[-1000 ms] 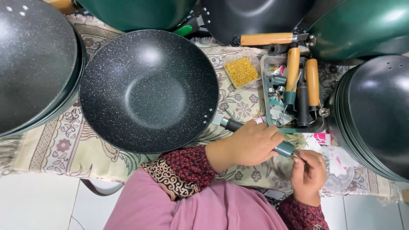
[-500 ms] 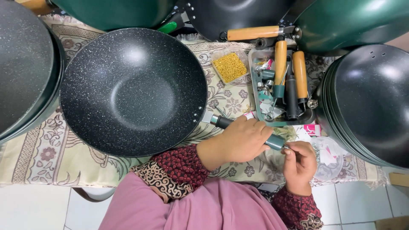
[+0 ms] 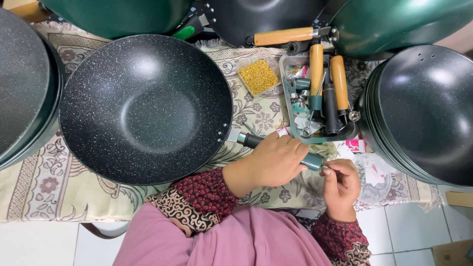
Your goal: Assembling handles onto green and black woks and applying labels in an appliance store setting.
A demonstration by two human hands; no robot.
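A black speckled wok [image 3: 145,108] lies on the patterned cloth in front of me. Its dark handle [image 3: 252,140] with a teal end sticks out to the right. My left hand [image 3: 273,160] is wrapped around that handle. My right hand [image 3: 340,184] is at the handle's teal end, fingertips pinched on a small metal part there; the part itself is too small to make out.
Stacks of dark woks stand at the left [image 3: 22,83] and right [image 3: 423,111]; green woks [image 3: 394,24] lie at the back. A metal tray [image 3: 290,125] holds wooden handles [image 3: 339,81] and tools. A small container of gold screws [image 3: 258,76] sits beside it. A clear lid [image 3: 374,180] lies by my right hand.
The view has shifted a little; the wok and both hands sit further left in the picture. My hands keep the same hold on the handle and its end.
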